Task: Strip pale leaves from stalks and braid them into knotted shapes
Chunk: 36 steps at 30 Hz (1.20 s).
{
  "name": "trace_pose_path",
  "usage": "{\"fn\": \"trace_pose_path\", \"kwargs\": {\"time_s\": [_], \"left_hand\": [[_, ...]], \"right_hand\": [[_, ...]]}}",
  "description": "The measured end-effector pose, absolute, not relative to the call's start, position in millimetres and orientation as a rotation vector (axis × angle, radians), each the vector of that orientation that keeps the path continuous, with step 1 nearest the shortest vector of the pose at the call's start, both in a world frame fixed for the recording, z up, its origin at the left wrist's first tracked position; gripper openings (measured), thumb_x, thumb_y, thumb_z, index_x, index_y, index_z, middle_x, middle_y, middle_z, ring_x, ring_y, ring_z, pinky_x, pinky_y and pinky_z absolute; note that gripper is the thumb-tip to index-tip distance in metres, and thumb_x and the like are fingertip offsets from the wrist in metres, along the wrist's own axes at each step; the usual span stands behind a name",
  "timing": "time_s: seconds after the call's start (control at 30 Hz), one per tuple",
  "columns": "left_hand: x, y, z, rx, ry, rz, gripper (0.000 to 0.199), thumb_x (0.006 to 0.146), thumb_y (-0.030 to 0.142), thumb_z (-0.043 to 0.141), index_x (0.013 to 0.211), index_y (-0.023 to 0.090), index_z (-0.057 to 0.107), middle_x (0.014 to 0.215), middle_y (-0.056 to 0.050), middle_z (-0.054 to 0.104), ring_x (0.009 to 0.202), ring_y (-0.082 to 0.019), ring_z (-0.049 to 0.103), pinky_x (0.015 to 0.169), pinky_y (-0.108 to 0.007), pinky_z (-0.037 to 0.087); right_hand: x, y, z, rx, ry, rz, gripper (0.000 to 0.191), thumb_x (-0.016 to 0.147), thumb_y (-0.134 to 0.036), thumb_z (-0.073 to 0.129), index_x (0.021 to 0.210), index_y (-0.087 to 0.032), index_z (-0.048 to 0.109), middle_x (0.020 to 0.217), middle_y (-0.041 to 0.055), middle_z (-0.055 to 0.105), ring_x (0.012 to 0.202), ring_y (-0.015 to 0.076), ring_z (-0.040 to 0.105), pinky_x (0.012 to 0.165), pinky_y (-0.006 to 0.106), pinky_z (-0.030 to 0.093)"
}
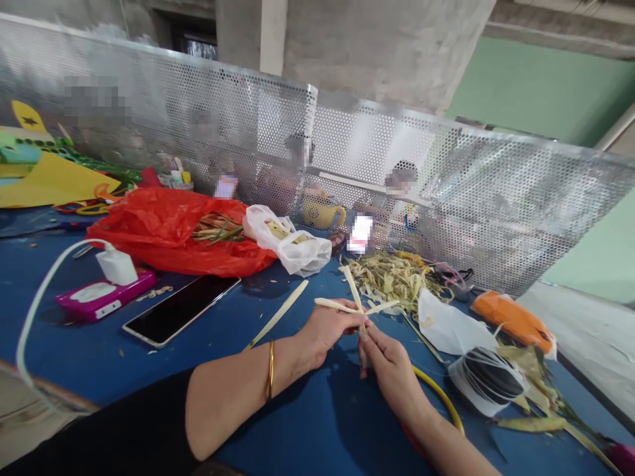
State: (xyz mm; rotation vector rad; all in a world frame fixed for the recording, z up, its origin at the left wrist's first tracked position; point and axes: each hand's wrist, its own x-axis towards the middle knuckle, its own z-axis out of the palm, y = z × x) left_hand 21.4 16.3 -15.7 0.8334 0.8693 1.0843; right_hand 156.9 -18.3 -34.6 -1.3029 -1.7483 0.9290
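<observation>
Pale strips of dried husk or leaf (353, 289) fan out from a small bundle in front of me, pointing left, up and right. My left hand (325, 329), with a gold bangle on the wrist, is closed and pinches the strips where they meet. My right hand (384, 357) closes on the lower part of the same bundle, its fingers touching those of my left hand. Below the fingers a short end of the bundle hangs down, partly hidden. A single loose pale strip (282, 311) lies on the blue table, left of my hands.
A pile of husk scraps (397, 281) lies beyond my hands. A spool of white line (489, 380) and an orange packet (513, 320) sit right. Left are a phone (181, 307), a purple power strip (106, 296) and a red bag (149, 228). A perforated metal screen (362, 149) stands behind.
</observation>
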Motion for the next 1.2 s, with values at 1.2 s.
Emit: {"fn": "trace_pose_path", "kwargs": {"time_s": [1.2], "left_hand": [[3,30,-10,1.118,0.800,0.797,0.033,0.071,0.034,0.075,0.097,0.013,0.072,0.075,-0.005,0.072,0.062,-0.014,0.066,0.058,-0.023,0.046]], "right_hand": [[177,-17,-11,-1.311,-2.005,0.568,0.044,0.095,-0.041,0.039,0.056,-0.021,0.044,0.052,-0.0016,0.051,0.053,0.0125,0.047,0.053,0.025,0.033]]}}
